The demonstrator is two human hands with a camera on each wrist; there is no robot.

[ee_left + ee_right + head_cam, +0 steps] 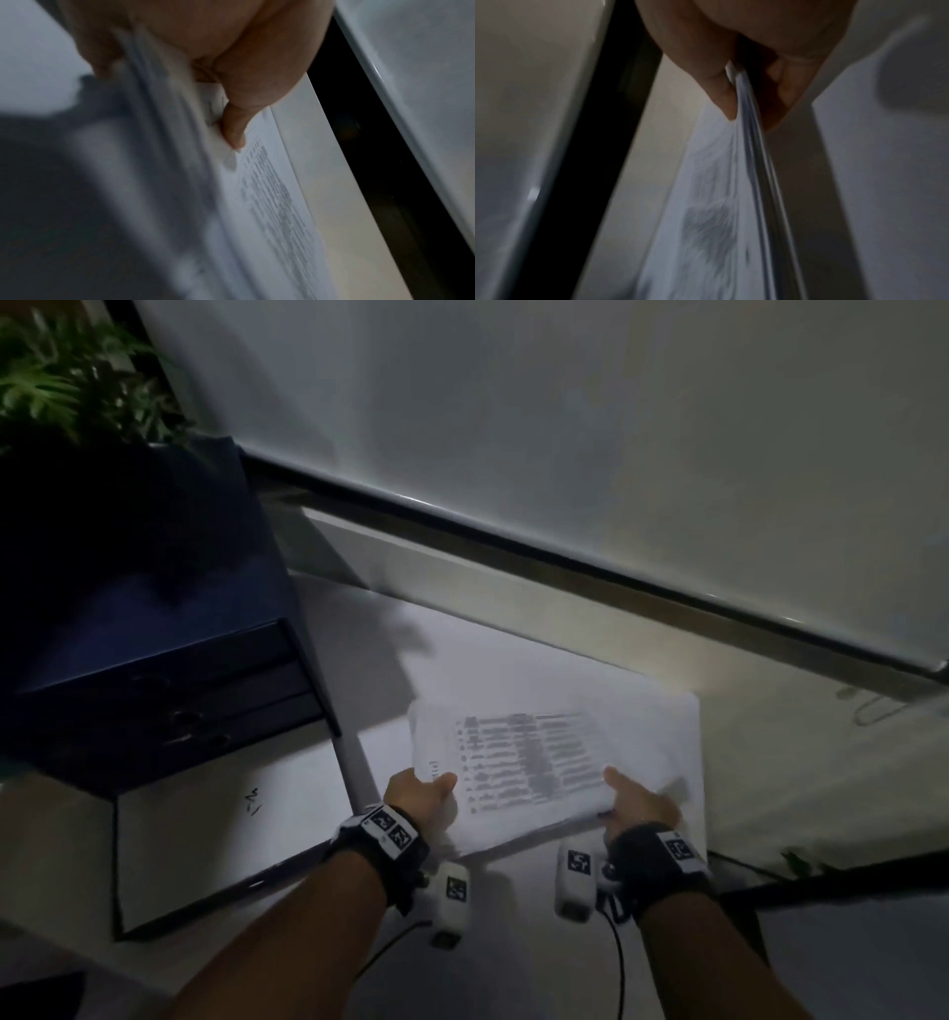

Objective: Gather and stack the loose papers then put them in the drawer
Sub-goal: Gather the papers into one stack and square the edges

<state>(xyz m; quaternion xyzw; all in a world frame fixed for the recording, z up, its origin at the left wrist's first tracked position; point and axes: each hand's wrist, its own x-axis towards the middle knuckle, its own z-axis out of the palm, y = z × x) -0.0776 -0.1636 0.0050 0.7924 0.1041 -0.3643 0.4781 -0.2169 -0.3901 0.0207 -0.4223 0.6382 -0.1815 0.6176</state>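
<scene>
Both thumbs lie on top of the stack of papers (534, 767), and the other fingers are tucked under it. On the left hand (418, 793) the thumb (235, 130) presses down on the printed top sheet, and the fingers below are hard to see in the blur. On the right hand (639, 806) the thumb (721, 97) and a finger (790, 95) pinch the edge of the stack between them. So both hands are gripping the papers, one at each near corner.

That stack looks lifted at the near edge, up off the white desk (513, 880). Its edges look nearly lined up, so I think the gathering is mostly done. A big white sheet (683, 742) lies just under and behind the stack; I cannot tell if it is one more paper to pick up. Putting the papers away is not done yet.

Left of the stack stands a dark blue drawer box (169, 690). Its drawers look closed, but it is too dark to be sure. If so, one hand must let go to pull a drawer out, and then the stack could slip or fan out.

Just below the drawer box lies a white board with a dark rim (205, 839). A pale pole (354, 773) stands between that board and the stack, and the papers must go past it. Above the drawer box is a green plant (67, 387).
</scene>
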